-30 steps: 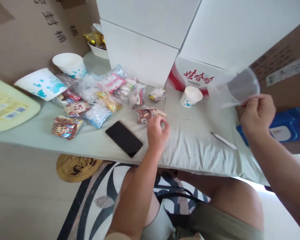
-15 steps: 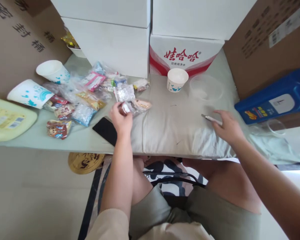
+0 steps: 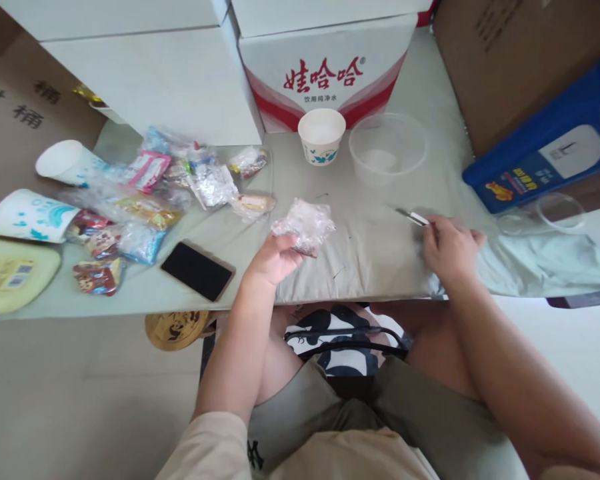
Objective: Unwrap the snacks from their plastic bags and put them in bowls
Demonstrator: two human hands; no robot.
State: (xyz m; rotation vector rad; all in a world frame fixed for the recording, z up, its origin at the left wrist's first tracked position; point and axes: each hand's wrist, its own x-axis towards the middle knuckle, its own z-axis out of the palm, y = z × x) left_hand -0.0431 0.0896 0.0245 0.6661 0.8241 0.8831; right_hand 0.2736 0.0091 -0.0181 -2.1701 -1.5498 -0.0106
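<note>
A crinkled clear plastic packet (image 3: 304, 223) is pinched in my left hand (image 3: 275, 259), just above the cloth. Its contents are hard to make out. My right hand (image 3: 453, 248) rests near the table's front, fingers closed on a slim craft knife (image 3: 414, 216) with a pale handle and a grey tip pointing left. Left of the held packet lie several wrapped snacks, among them a silvery packet (image 3: 213, 187) and a tan one (image 3: 253, 205). A black phone (image 3: 197, 271) lies left of my left hand.
A paper cup (image 3: 322, 137) and a clear plastic bowl (image 3: 389, 150) stand before a white box (image 3: 330, 83). Two tipped paper cups, one of them here (image 3: 33, 215), lie at left. At right are a blue bottle (image 3: 535, 150) and a clear cup (image 3: 560, 215).
My left hand has lifted the plastic packet off the snack pile and brought it right. The right hand has closed more around the craft knife. The view has shifted.
</note>
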